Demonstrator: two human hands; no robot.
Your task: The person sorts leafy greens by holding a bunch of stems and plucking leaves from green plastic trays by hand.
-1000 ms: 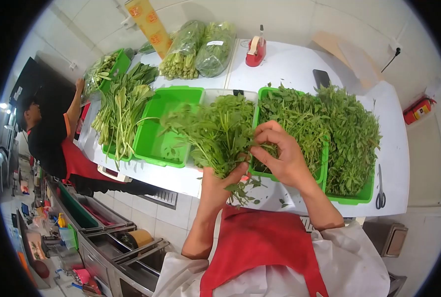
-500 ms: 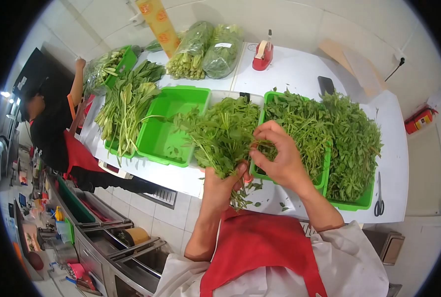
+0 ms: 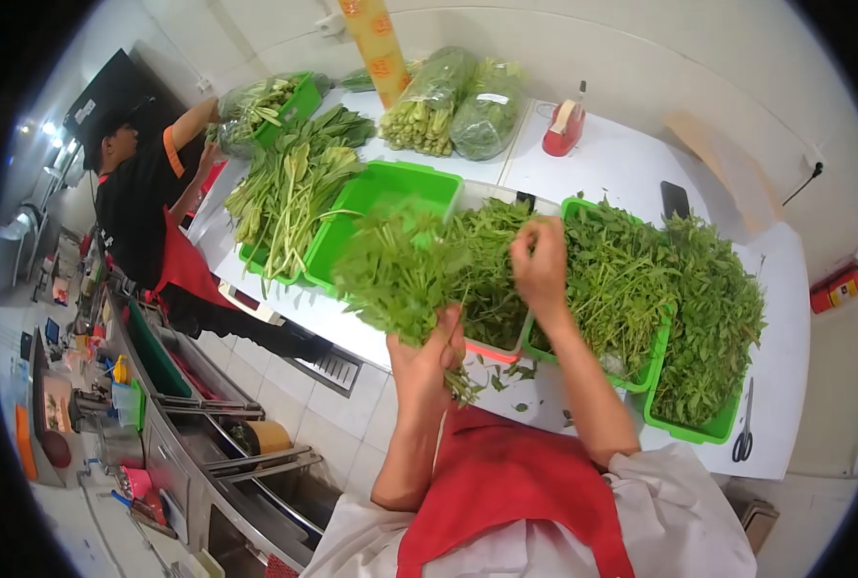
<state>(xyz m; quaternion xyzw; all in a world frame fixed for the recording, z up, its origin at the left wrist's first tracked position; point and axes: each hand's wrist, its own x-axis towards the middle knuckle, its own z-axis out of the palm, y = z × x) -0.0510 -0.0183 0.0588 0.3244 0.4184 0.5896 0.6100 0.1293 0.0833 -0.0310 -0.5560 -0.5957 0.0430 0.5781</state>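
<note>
My left hand (image 3: 423,358) is wrapped round the stems of a bunch of leafy greens (image 3: 395,275). The leaves fan out above the fist, slightly blurred, in front of a green tub (image 3: 414,178). My right hand (image 3: 541,265) is raised over the edge between a white bin with an orange rim (image 3: 494,354) and the green bin to its right. Its fingers are curled together; whether anything is in them is hidden. Loose greens (image 3: 491,246) fill the white bin. Stem ends (image 3: 463,387) poke out below my left hand.
Heaped greens (image 3: 703,323) overflow the right-hand bins, with scissors (image 3: 744,433) beside them. Long-stemmed greens (image 3: 289,207) lie left. Bagged vegetables (image 3: 491,111), a tape dispenser (image 3: 565,125) and a phone (image 3: 674,200) sit behind. A co-worker (image 3: 145,193) handles a bag at far left.
My right hand has come away from the bunch and risen over the bins. My left hand has carried the bunch slightly left, off the white bin. The camera view has shifted.
</note>
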